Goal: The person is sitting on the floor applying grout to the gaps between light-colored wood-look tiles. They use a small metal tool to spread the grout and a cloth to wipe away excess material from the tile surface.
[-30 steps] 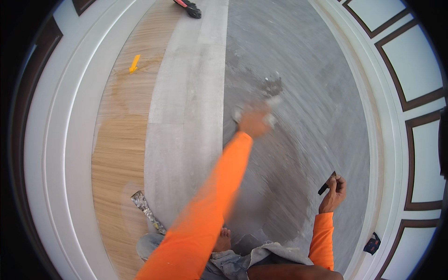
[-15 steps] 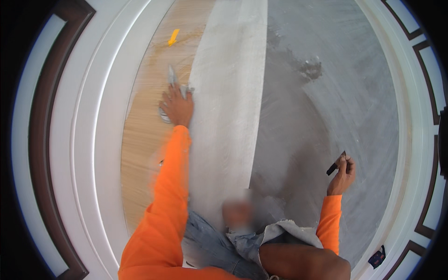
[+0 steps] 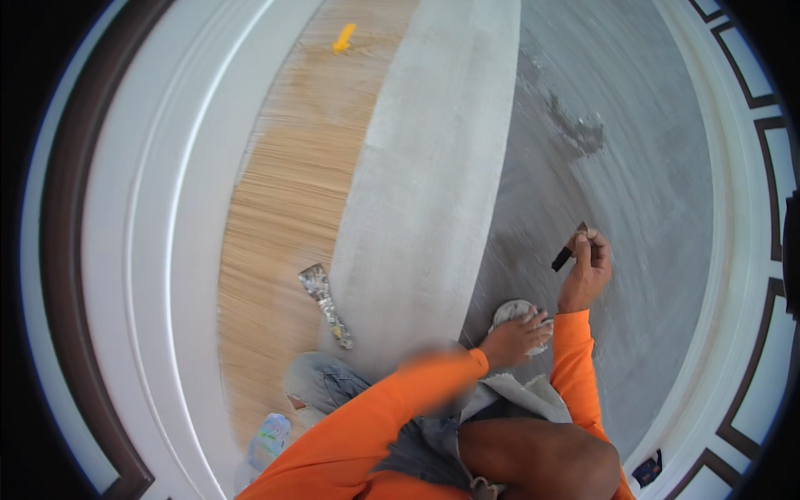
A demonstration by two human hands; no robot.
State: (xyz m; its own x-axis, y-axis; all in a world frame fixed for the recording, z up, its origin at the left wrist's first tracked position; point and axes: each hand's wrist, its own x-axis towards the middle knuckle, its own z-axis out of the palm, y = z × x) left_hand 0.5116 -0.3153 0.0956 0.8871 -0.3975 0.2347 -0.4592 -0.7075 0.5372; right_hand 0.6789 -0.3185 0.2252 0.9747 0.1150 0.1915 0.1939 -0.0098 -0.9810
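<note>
A grey coated floor [image 3: 633, 167] fills the right of the frame, bare wood planks [image 3: 283, 208] centre left, white trim [image 3: 142, 250] at the left edge.

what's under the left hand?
The left hand rests on a grey-white rounded pad or rag, pressed to the grey coated floor. The hand covers most of the pad, so I cannot tell what kind of thing it is.

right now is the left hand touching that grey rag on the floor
Touching: the head view shows the left hand pressed flat on the grey rag, fingers overlapping it.
</note>
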